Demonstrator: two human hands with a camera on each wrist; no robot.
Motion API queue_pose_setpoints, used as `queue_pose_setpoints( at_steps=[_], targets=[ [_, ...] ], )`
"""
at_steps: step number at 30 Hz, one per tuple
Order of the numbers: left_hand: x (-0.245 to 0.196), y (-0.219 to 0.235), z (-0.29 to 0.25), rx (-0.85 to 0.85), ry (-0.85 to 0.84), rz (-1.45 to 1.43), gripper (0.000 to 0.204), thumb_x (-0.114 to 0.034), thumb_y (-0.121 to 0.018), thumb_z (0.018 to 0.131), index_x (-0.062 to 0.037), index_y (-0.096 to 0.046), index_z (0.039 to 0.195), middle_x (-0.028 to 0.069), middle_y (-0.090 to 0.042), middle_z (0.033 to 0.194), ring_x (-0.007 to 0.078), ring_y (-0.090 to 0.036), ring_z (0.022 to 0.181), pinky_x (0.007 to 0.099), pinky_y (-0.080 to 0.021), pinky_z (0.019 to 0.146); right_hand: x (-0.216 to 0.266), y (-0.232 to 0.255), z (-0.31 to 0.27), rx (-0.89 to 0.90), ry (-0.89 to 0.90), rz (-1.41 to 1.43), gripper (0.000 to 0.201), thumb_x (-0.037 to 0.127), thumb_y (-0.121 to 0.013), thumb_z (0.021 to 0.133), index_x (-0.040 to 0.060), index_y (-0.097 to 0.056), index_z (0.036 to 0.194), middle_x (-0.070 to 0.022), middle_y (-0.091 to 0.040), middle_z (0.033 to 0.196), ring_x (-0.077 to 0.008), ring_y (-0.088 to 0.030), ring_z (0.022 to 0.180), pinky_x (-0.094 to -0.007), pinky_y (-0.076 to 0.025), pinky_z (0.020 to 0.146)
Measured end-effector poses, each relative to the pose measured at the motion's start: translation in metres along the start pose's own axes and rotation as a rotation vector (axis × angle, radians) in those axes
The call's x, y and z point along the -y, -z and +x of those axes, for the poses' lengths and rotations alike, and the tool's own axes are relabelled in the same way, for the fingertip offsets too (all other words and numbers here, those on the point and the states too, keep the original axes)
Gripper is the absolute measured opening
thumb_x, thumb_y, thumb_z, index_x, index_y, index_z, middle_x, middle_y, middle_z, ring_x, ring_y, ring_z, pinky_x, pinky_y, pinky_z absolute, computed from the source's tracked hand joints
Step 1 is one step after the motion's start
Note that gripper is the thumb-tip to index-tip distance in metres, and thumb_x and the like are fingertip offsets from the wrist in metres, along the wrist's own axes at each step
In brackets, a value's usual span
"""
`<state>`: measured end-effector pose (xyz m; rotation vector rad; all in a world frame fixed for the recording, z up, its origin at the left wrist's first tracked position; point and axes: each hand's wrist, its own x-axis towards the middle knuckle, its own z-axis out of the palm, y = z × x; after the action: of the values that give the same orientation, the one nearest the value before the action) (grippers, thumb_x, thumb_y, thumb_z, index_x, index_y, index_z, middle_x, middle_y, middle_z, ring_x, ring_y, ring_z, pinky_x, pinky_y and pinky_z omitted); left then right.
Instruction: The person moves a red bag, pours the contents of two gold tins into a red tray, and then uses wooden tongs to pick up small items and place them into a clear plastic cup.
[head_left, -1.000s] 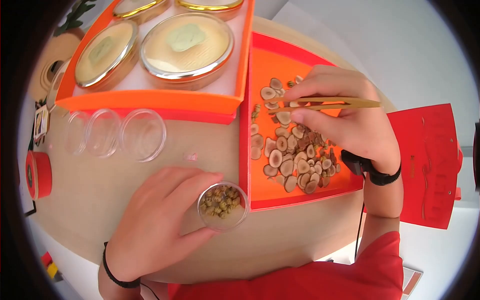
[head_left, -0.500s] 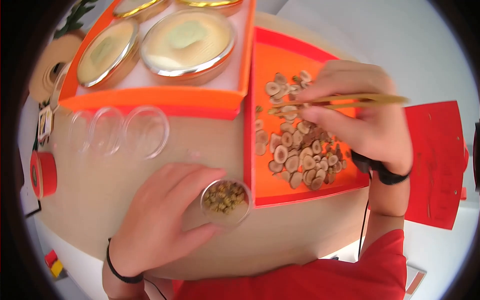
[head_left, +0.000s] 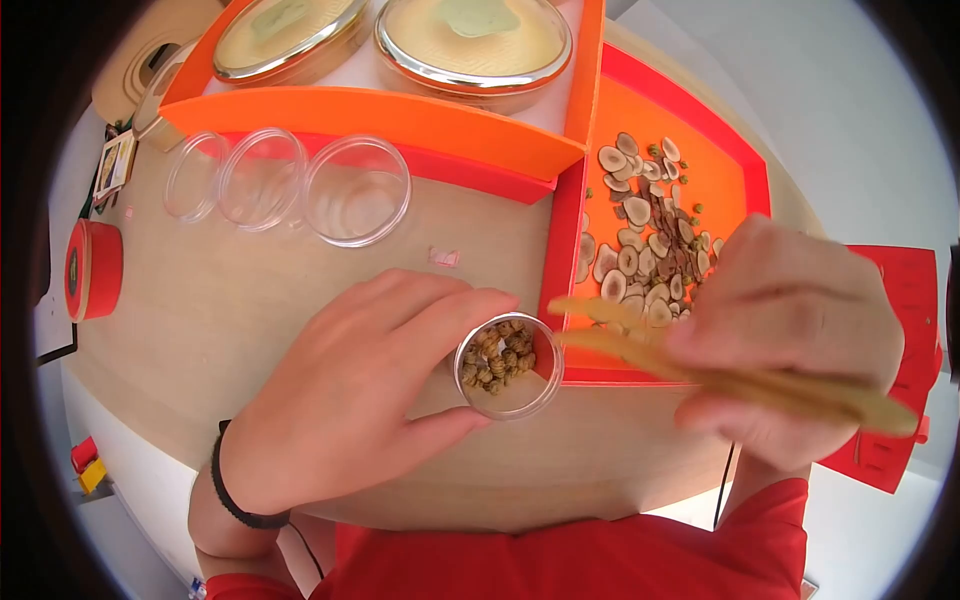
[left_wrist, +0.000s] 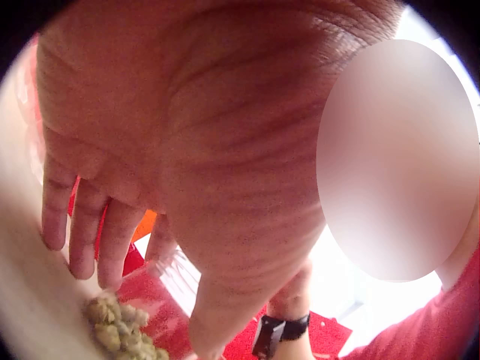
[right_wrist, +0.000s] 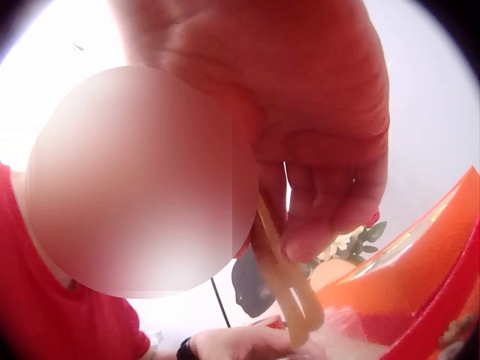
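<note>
My left hand (head_left: 350,390) holds a small clear round jar (head_left: 537,388) between thumb and fingers, beside the near left corner of the red tray. Dried greenish-brown buds (head_left: 495,360) lie inside the jar; the left wrist view shows them as a pale clump (left_wrist: 124,326) below the fingers. My right hand (head_left: 800,330), blurred, grips wooden tweezers (head_left: 730,380). The tweezer tips stand a little apart, right at the jar's right rim, with nothing visible between them. In the right wrist view the tweezers (right_wrist: 277,274) point downward from the fingers.
The red tray (head_left: 565,250), orange inside, holds many dried slices (head_left: 627,260) and scattered buds. Three clear round containers (head_left: 357,205) stand left of it. Behind them is an orange box (head_left: 400,125) with gold-coloured lidded tins (head_left: 470,60). A red round tin (head_left: 95,270) sits far left.
My right hand has come from over the slices toward me, bringing the tweezer tips to the jar. My left hand still holds the jar; the view has shifted.
</note>
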<state>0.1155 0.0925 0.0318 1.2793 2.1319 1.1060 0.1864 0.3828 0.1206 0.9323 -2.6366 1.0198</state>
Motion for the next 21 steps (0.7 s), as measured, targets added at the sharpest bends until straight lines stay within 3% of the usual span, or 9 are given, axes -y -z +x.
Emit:
queue_pose_setpoints(
  at_steps=[4, 8, 10, 13, 17, 21],
  targets=[
    [-0.004, 0.003, 0.004, 0.005, 0.009, 0.032, 0.072, -0.015, -0.091, 0.072, -0.0072, -0.066, 0.139, 0.0143, -0.07, 0.131, 0.0393, -0.065, 0.123, 0.0468, -0.054, 0.105, -0.016, 0.012, 0.004, -0.03, -0.173, -0.151, 0.029, 0.013, -0.089, 0.078, -0.0022, -0.082, 0.102, -0.0116, -0.074, 0.08, -0.023, -0.065, 0.067, -0.033, -0.047, 0.057],
    [-0.005, 0.002, 0.005, -0.002, 0.021, 0.03, 0.073, -0.013, -0.092, 0.07, -0.0064, -0.066, 0.138, 0.0155, -0.071, 0.13, 0.0391, -0.065, 0.123, 0.0468, -0.053, 0.106, -0.043, 0.006, -0.005, -0.089, -0.391, -0.075, 0.023, 0.003, -0.084, 0.081, -0.0034, -0.08, 0.103, -0.0125, -0.075, 0.084, -0.0228, -0.068, 0.074, -0.0339, -0.052, 0.067],
    [-0.006, 0.002, 0.006, -0.005, 0.025, 0.039, 0.073, -0.012, -0.092, 0.069, -0.0061, -0.066, 0.138, 0.0158, -0.071, 0.129, 0.0393, -0.065, 0.123, 0.0472, -0.053, 0.106, -0.047, 0.013, -0.004, -0.042, -0.398, -0.104, 0.021, -0.002, -0.083, 0.083, -0.004, -0.08, 0.104, -0.0115, -0.074, 0.086, -0.0222, -0.069, 0.077, -0.0346, -0.054, 0.071],
    [-0.007, 0.001, 0.007, -0.005, 0.022, 0.027, 0.074, -0.012, -0.093, 0.069, -0.0058, -0.067, 0.137, 0.0157, -0.071, 0.129, 0.0395, -0.065, 0.123, 0.0476, -0.053, 0.106, -0.052, 0.012, -0.003, -0.027, -0.456, -0.069, 0.016, 0.006, -0.085, 0.084, 0.0012, -0.081, 0.099, -0.0102, -0.076, 0.087, -0.0232, -0.071, 0.078, -0.0337, -0.056, 0.068],
    [-0.012, 0.004, 0.008, 0.017, 0.02, 0.026, 0.069, -0.015, -0.091, 0.076, -0.0085, -0.066, 0.139, 0.0138, -0.071, 0.128, 0.039, -0.065, 0.122, 0.0484, -0.053, 0.103, -0.061, 0.003, -0.003, -0.041, -0.427, -0.06, 0.018, 0.012, -0.085, 0.086, 0.0008, -0.082, 0.099, -0.0124, -0.077, 0.09, -0.0252, -0.071, 0.075, -0.035, -0.056, 0.067],
    [-0.011, 0.004, 0.008, 0.019, 0.032, 0.017, 0.07, -0.015, -0.091, 0.075, -0.0087, -0.066, 0.139, 0.014, -0.071, 0.129, 0.0387, -0.064, 0.123, 0.0485, -0.053, 0.104, -0.068, 0.001, -0.001, -0.038, -0.446, -0.082, 0.017, 0.013, -0.085, 0.087, 0.0005, -0.082, 0.098, -0.0129, -0.078, 0.092, -0.0255, -0.071, 0.073, -0.0347, -0.057, 0.066]
  ],
)
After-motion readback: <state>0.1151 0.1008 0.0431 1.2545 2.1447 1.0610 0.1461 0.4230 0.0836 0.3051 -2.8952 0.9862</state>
